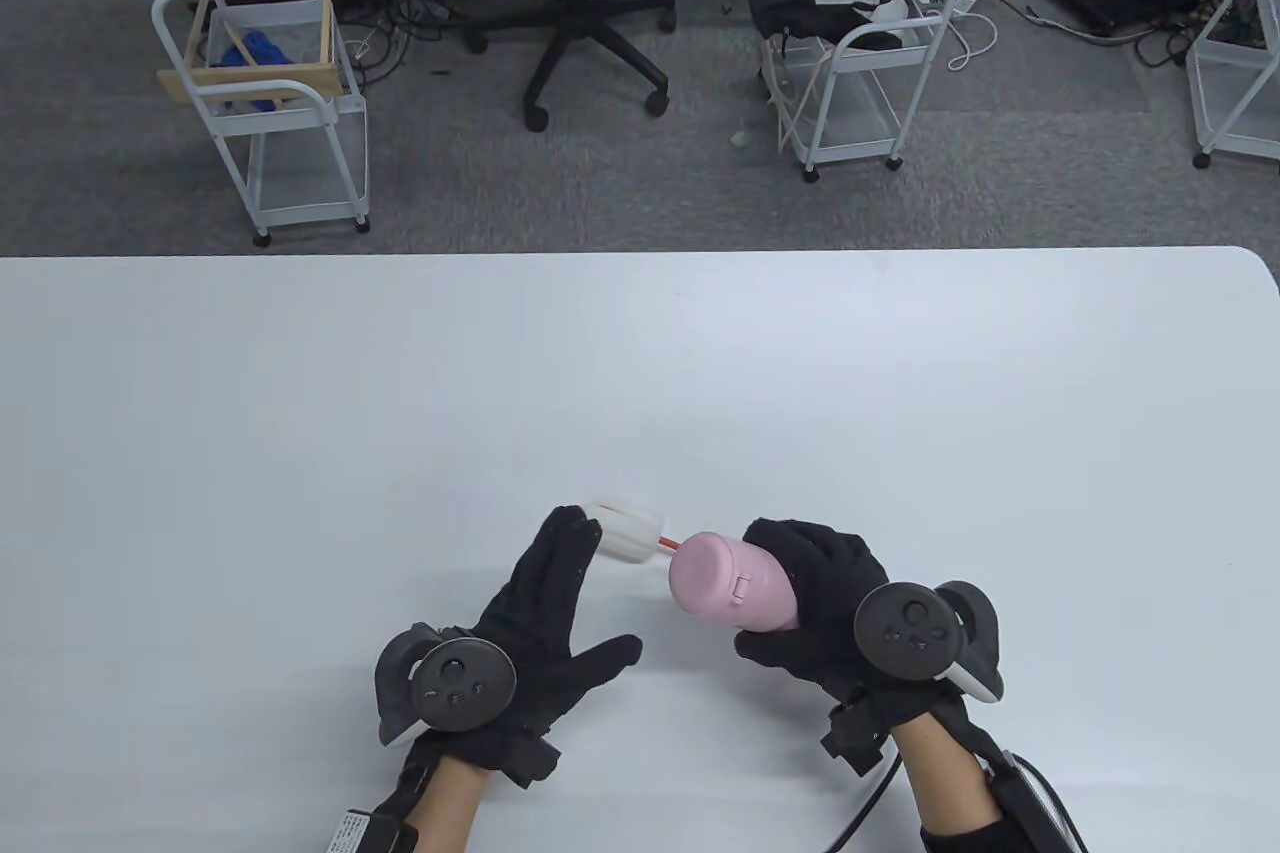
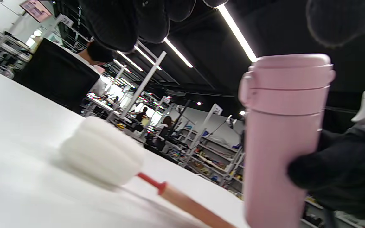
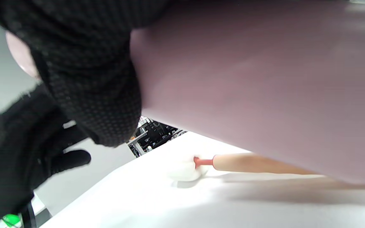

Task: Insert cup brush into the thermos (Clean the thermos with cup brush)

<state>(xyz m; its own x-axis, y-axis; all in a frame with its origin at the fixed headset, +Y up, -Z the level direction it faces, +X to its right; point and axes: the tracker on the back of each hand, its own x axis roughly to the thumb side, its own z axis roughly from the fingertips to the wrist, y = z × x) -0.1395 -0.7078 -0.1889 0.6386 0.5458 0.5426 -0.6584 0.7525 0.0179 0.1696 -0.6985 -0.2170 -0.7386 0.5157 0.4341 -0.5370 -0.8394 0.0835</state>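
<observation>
1. Table view: my right hand [image 1: 815,608] wraps the pink thermos [image 1: 733,583], fingers curled round the body, holding it above the white table [image 1: 300,413] with its capped end pointing left. The cup brush [image 1: 632,533] lies on the table just beyond, its white sponge head beside the fingertips of my left hand [image 1: 535,618]. That hand is spread wide and grips nothing; whether a fingertip touches the sponge I cannot tell. The risk I see here: the lid looks closed, so the brush cannot go in until it is opened.

2. Left wrist view: the sponge head [image 2: 101,152] rests on the table, with a red collar and a wooden handle [image 2: 195,207] running behind the thermos [image 2: 280,142]. My left fingers [image 2: 122,22] hang above, clear of the brush, open. The pink lid [image 2: 288,74] sits on top with its side latch, and my right hand's fingers [image 2: 309,172] press the lower body. If I reach for the soft sponge rather than the handle, I judge I would steer it poorly toward the mouth.

3. Right wrist view: the thermos body [image 3: 258,72] fills the frame, my gloved finger [image 3: 84,63] laid tight across it. Below, the brush handle [image 3: 252,164] lies on the table under the thermos. A one-handed hold on a smooth body could slip while I work the lid.
</observation>
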